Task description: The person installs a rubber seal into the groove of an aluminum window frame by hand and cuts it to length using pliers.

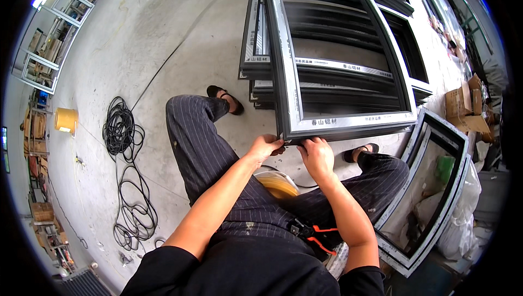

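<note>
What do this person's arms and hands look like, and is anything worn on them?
The left hand and right hand are ordinary human hands, with nothing visibly worn on them. The forearms are bare too, below plain black short sleeves.

Wide, downward fisheye view, head height

A frame (pixel 348 120) extends forward from the hands (pixel 317 157), its near edge touching them; stacked frames (pixel 256 67) lie behind it, farther from the hands; to their left a coiled cable (pixel 120 130) lies on the floor (pixel 163 18), a bucket (pixel 66 120) farther left; to their right stands another frame (pixel 393 252), with a cardboard box (pixel 463 102) beyond.
</note>
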Action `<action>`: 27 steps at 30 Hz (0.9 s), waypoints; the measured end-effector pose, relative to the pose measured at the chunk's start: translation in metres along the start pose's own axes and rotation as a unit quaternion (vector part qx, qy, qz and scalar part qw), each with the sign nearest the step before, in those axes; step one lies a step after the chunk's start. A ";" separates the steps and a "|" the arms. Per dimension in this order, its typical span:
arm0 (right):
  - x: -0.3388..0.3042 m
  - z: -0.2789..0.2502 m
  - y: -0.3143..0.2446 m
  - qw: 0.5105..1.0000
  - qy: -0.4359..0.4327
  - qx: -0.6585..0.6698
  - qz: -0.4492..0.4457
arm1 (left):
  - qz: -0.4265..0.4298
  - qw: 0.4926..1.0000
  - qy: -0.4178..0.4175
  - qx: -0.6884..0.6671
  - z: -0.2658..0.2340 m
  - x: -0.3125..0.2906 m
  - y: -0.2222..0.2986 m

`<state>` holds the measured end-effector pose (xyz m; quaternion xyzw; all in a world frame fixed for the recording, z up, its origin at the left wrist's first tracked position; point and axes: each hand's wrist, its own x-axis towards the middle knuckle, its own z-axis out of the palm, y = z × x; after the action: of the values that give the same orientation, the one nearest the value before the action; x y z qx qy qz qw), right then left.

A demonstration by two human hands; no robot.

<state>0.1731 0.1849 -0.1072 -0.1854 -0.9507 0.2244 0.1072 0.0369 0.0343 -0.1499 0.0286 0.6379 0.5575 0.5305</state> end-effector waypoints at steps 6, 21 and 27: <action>0.001 0.001 -0.001 0.998 0.019 0.067 0.008 | 0.024 0.997 0.064 0.038 0.009 0.006 -0.015; 0.000 0.009 0.000 1.000 -0.009 0.007 0.008 | -0.094 0.970 0.049 -0.220 0.040 -0.011 -0.010; -0.003 -0.013 0.008 0.990 -0.107 -0.089 0.017 | -0.086 0.957 0.043 -0.274 0.047 0.001 -0.031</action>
<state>0.1820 0.1953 -0.0999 -0.1856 -0.9695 0.1596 -0.0162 0.0868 0.0549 -0.1650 -0.1963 0.4830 0.6640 0.5360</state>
